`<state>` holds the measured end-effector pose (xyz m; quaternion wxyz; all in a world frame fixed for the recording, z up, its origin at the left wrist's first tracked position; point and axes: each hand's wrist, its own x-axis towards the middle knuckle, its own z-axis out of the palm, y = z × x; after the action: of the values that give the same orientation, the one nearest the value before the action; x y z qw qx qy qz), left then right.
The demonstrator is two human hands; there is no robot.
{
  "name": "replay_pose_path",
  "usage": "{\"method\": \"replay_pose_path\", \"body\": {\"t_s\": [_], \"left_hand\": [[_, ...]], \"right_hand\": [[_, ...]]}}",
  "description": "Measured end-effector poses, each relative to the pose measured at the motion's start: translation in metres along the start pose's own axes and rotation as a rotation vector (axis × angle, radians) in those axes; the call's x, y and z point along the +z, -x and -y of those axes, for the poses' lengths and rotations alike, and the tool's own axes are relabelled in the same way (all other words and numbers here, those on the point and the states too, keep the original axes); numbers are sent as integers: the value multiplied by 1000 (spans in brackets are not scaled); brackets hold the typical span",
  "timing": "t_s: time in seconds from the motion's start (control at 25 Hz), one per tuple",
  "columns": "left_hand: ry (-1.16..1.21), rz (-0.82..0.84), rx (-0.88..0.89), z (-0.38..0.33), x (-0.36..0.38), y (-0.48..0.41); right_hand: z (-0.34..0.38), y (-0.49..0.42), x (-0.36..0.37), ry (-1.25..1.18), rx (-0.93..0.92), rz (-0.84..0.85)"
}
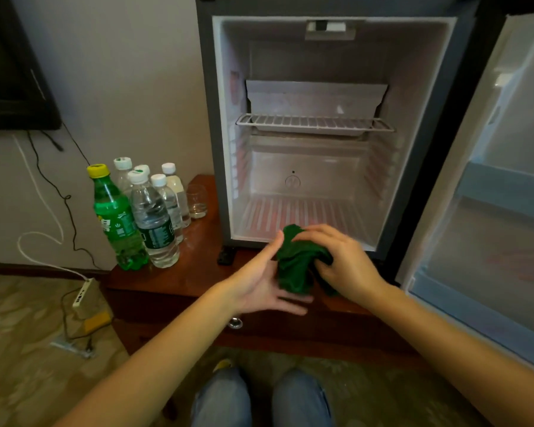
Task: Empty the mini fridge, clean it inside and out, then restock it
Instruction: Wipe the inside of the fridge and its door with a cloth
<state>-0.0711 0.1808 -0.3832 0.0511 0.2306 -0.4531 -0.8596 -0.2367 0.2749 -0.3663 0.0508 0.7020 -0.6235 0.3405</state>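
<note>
Right hand (342, 263) gripping cloth (293, 268), crumpled, dark green

We record the cloth (296, 263) as plain dark green. The mini fridge (208, 118) has a grey frame and white interior; its wire shelf (315, 121) is white. We note:
- soda bottle (113, 217): green, yellow cap
- water bottles (153, 217): clear, white caps, dark green labels
- cabinet (179, 272): glossy reddish-brown
- carpet (22, 349): beige, pale leaf pattern
- jeans (222, 402): faded blue

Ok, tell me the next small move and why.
Probably carry the green cloth, bunched in the right hand with the open left hand against it, forward onto the ribbed floor of the fridge and start wiping. It stands open and empty; the bottles sit outside beside it.
</note>
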Motion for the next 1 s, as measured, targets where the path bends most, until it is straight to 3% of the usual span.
{"method": "replay_pose_path", "body": {"t_s": [0.08, 0.16, 0.24, 0.28, 0.4, 0.48, 0.56, 0.68, 0.84, 0.92, 1.0], "left_hand": [[338, -66, 121, 0, -3, -13], [385, -126, 185, -1, -12, -18], [382, -186, 241, -2, -26, -19], [377, -223, 272, -3, -33, -19], [358, -261, 367, -4, -40, -19], [360, -230, 422, -2, -29, -21], [337, -229, 459, 2, -19, -27], [201, -215, 452, 1, -19, -32], [-292, -356, 601, -20, -60, -34], [-455, -561, 713, -29, -88, -35], [-587, -859, 785, -33, -116, -41]], "right_hand": [[5, -1, 14, 150, -202, 69], [3, 2, 24, 200, -314, 303], [-1, 6, 22, 44, -210, 528], [-1, 8, 19, -108, -101, 537], [10, 4, 21, -526, 290, 216], [22, -12, 41, -744, 499, 119], [29, -25, 65, -846, 588, 79], [22, -36, 83, -1003, 687, -129], [5, -41, 75, -1006, 691, -224], [-11, -48, 56, -898, 591, -229], [-29, -59, 35, -619, 432, -166]]}}
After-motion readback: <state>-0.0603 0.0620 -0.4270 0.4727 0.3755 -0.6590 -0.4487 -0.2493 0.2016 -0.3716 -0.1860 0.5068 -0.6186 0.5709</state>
